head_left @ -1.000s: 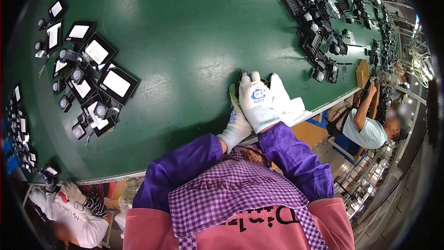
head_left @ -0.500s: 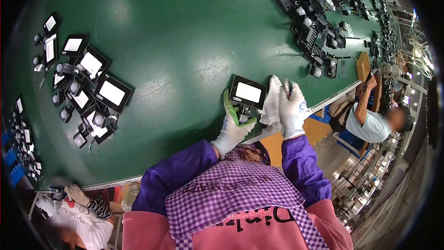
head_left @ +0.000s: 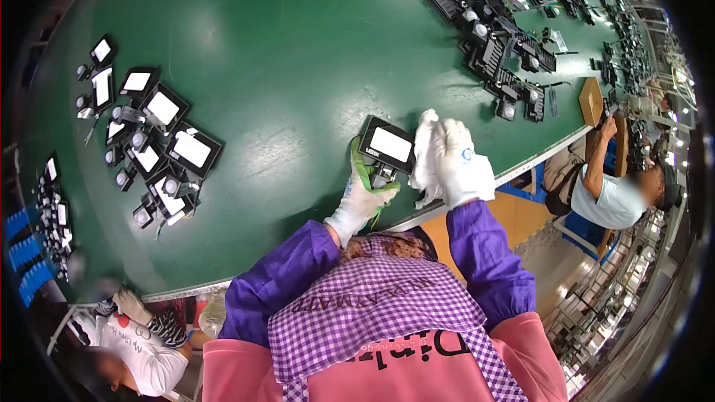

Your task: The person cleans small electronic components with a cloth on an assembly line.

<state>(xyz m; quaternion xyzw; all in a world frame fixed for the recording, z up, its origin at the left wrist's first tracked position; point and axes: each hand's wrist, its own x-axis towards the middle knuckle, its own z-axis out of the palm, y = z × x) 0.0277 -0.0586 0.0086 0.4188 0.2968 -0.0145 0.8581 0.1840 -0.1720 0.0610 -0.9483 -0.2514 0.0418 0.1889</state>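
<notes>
The gloved left hand grips the bracket under a black floodlight, propped tilted near the near edge of the green table. The right hand clutches a white cloth against the floodlight's right side. More lamps lie toward the table's left edge, others toward its far right corner.

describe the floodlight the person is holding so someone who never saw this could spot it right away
On the big green table, look at the near edge just ahead of the purple sleeves. There the gloved left hand props up a black-framed floodlight with a white panel, beside the right hand with its white cloth. Unlike the floodlights lying in the pile on the left, it stands alone and tilted.
</notes>
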